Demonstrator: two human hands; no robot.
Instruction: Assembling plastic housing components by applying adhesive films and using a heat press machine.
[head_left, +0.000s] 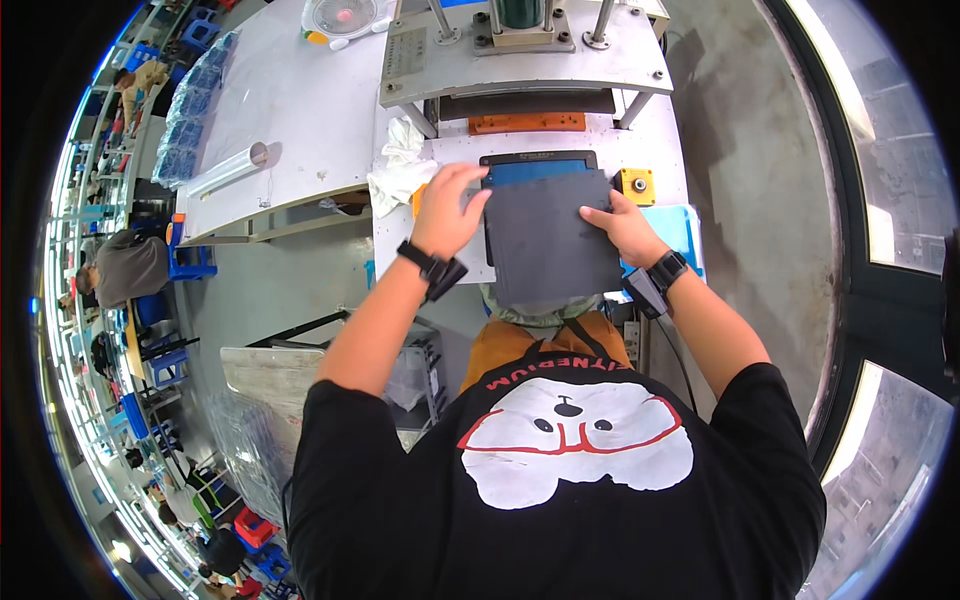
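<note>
A flat, dark grey rectangular sheet [555, 245] is tilted slightly over the near edge of the white worktable. My right hand [632, 230] grips it by the right edge, thumb on top and the other fingers partly hidden beneath. At the sheet's upper left corner is my left hand [450, 212], its thumb and fingers spread apart with nothing between them. Whether the thumb touches the sheet I cannot tell. Beneath the sheet lies a black tray-like frame [538, 156] with a blue panel [540, 173] inside; the sheet covers most of both.
A metal press [530, 70] stands behind, with an orange-brown bar [527, 122] under it. Yellow button box [636, 186] and light-blue packet [675, 238] sit at right. White cloth [400, 165] lies left. Another table [290, 100] holds a clear roll [228, 170].
</note>
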